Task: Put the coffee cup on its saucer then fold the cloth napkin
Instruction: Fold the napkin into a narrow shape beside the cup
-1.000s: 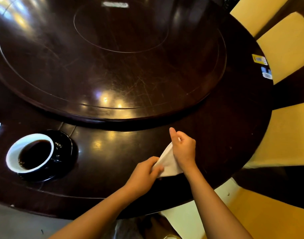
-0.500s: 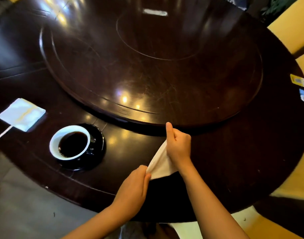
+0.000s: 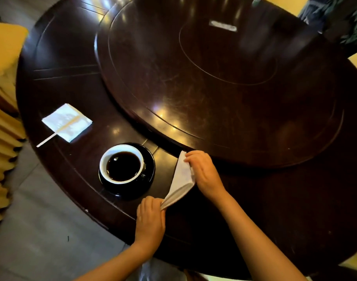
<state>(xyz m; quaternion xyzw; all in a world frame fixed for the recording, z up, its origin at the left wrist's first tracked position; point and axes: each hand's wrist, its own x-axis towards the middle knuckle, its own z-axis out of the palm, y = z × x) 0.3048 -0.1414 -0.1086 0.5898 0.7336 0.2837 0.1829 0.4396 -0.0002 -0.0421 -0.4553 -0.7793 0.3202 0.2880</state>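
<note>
White cloth napkin (image 3: 182, 179) is stretched between both hands just right of the saucer (image 3: 148, 179): left hand (image 3: 150, 222) pinches the near end, right hand (image 3: 204, 172) grips the far end. Coffee cup (image 3: 121, 163) sits on the saucer.

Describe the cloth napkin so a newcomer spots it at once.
On the dark round table, look just right of the white coffee cup on its black saucer. The cloth napkin is the white strip stretched between the left hand and the right hand. Unlike the flat white square farther left, it is gripped and bunched.
</note>
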